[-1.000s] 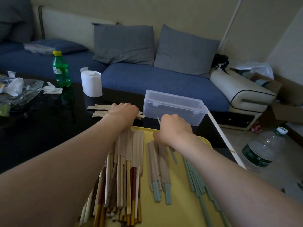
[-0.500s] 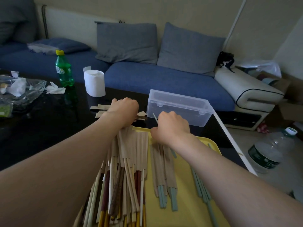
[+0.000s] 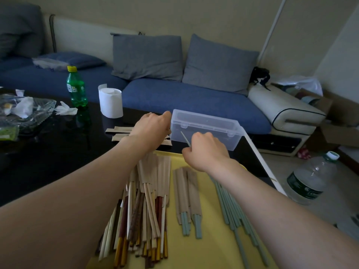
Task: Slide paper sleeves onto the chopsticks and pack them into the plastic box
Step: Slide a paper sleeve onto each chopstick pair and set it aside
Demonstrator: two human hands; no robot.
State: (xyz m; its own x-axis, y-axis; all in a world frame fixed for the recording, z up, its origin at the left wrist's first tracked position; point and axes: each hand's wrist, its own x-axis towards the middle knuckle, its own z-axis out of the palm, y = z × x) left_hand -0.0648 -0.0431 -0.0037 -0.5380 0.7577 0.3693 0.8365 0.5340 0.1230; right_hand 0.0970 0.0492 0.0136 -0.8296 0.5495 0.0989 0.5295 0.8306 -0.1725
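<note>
— While both arms are stretched across the yellow tray (image 3: 211,247), what can be made out on it?

— Three groups are seen. On the tray's left a big heap of sleeved chopsticks (image 3: 147,206) is piled, brown paper over the far ends, red, gold, cream and speckled handles fanned toward the camera. In the middle, a small set of sleeved pale green chopsticks (image 3: 187,199) is laid side by side. On the right, bare pale green chopsticks (image 3: 233,208) are left loose, partly hidden under the right forearm.

— And the plastic box (image 3: 206,129)?

— It is set on the dark table (image 3: 48,152) just past the tray's far edge, clear and long, its lid shut; whether anything is inside cannot be told.

— The hands?

— The left hand (image 3: 150,129) is placed at the box's left end, thumb touching its corner, fingers curled down over the empty paper sleeves (image 3: 120,133) lying flat on the table; whether a sleeve is actually gripped cannot be told. The right hand (image 3: 206,150) is closed in a fist around a thin pale chopstick (image 3: 185,138), whose tip is poked up and leftward in front of the box's near wall.

— Anything smaller?

— A roll of tissue (image 3: 110,102) and a green bottle (image 3: 76,88) are stood farther back on the table.
</note>
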